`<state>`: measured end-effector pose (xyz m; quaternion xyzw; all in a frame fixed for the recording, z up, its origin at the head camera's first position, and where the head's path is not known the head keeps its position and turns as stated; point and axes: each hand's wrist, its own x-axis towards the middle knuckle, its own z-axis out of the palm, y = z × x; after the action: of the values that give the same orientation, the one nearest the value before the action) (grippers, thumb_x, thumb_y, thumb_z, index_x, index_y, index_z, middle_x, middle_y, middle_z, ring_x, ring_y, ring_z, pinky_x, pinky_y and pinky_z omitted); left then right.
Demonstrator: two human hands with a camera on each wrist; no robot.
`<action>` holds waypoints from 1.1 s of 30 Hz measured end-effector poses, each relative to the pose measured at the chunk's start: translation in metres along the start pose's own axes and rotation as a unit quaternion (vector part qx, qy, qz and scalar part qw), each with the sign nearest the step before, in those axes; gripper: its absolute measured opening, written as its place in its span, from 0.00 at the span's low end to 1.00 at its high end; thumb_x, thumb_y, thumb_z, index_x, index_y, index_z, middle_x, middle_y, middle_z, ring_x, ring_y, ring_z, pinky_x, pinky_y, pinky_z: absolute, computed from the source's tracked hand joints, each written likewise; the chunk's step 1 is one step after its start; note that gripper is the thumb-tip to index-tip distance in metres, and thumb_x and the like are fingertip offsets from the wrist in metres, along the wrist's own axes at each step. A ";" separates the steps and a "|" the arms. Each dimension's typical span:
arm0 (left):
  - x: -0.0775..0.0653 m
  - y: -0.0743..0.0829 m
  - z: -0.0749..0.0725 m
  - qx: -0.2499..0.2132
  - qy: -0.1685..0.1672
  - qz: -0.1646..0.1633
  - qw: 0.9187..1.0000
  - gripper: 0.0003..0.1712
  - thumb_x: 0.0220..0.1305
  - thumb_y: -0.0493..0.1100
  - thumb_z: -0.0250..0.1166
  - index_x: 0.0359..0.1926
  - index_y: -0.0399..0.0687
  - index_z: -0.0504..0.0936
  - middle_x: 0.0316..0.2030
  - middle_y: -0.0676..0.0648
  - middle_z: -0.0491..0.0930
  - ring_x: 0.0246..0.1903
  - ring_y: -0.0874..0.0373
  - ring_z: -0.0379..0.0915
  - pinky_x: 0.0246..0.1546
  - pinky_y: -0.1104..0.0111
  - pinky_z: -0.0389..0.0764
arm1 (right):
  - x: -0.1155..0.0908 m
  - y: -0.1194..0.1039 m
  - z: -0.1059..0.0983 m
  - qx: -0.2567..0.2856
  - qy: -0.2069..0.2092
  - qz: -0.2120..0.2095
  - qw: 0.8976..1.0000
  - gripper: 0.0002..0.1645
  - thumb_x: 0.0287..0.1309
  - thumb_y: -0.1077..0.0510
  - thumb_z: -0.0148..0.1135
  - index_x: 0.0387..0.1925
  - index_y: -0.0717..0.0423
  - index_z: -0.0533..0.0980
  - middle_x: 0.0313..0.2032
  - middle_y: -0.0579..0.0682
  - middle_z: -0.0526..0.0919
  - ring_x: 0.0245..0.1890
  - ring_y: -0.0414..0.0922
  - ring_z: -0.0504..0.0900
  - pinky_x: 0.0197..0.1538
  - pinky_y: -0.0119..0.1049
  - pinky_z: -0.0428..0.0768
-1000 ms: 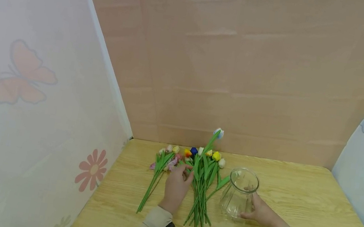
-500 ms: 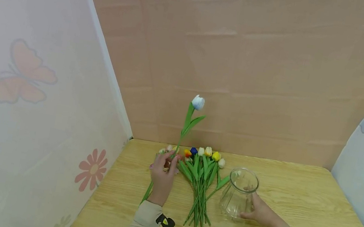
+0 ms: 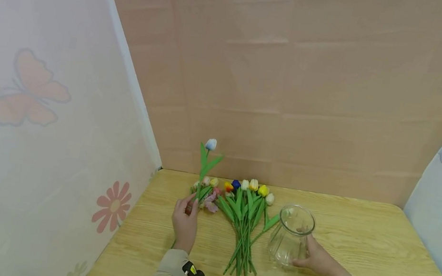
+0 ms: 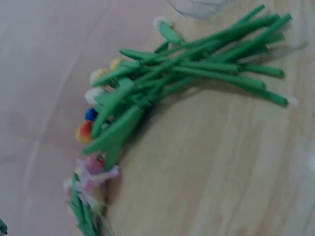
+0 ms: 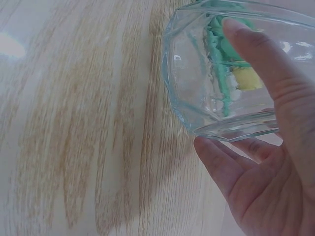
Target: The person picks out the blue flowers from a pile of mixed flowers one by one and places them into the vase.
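My left hand [image 3: 184, 226] pinches the stem of a white and pale-blue tulip [image 3: 211, 144], which stands upright with its bloom above the table's back edge. Just behind that hand lies a small bunch of pink, cream and lilac flowers [image 3: 209, 201], its stems largely hidden by the hand and sleeve. In the middle is a larger bunch of tulips [image 3: 249, 219], in yellow, white, blue and orange-red, stems crossing toward the front. My right hand [image 3: 316, 259] grips the side of a clear glass vase [image 3: 282, 248]; in the right wrist view the thumb lies along the faceted glass.
The wood-grain table [image 3: 358, 256] extends to the right of the vase. A plain brownish backdrop [image 3: 297, 97] hangs behind it. Printed white sheets flank both sides, the left sheet [image 3: 47, 168] carrying a butterfly and flowers.
My left hand has lifted the white and pale-blue tulip away from the middle bunch, carried it left, then lowered it beside the small bunch. The right hand and vase stay in place.
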<state>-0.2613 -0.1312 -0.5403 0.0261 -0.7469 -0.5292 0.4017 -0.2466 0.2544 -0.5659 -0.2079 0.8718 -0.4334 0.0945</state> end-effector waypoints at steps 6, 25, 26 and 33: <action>-0.009 -0.023 -0.005 0.031 -0.020 -0.049 0.998 0.09 0.62 0.34 0.66 0.43 0.45 0.85 0.31 0.48 0.76 0.26 0.66 0.68 0.25 0.74 0.73 | 0.001 0.005 0.001 -0.002 0.002 0.004 1.000 0.57 0.48 0.55 0.75 0.68 0.68 0.48 0.65 0.81 0.52 0.63 0.79 0.55 0.58 0.68 0.66; -0.029 -0.062 -0.017 0.172 -0.128 -0.147 0.966 0.09 0.60 0.37 0.68 0.42 0.44 0.87 0.24 0.50 0.77 0.20 0.62 0.68 0.18 0.71 0.67 | 0.000 0.006 0.002 -0.006 0.008 -0.007 1.000 0.58 0.47 0.54 0.75 0.68 0.68 0.49 0.65 0.81 0.52 0.63 0.78 0.56 0.57 0.68 0.66; -0.029 -0.062 -0.017 0.175 -0.130 -0.148 0.965 0.09 0.60 0.37 0.68 0.42 0.44 0.87 0.24 0.49 0.78 0.19 0.62 0.68 0.17 0.70 0.67 | 0.000 0.006 0.001 -0.007 0.008 -0.008 1.000 0.58 0.47 0.54 0.76 0.68 0.68 0.49 0.66 0.81 0.52 0.64 0.78 0.55 0.57 0.68 0.66; -0.027 -0.064 -0.017 0.238 -0.150 -0.154 0.947 0.08 0.58 0.36 0.69 0.40 0.43 0.86 0.29 0.47 0.77 0.25 0.59 0.73 0.23 0.68 0.72 | 0.000 0.006 0.001 -0.007 0.008 -0.004 1.000 0.59 0.46 0.53 0.76 0.69 0.67 0.48 0.66 0.80 0.51 0.64 0.77 0.55 0.58 0.68 0.66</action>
<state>-0.2568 -0.1601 -0.6054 0.1561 -0.8896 -0.3896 0.1802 -0.2483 0.2566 -0.5710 -0.2084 0.8747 -0.4292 0.0847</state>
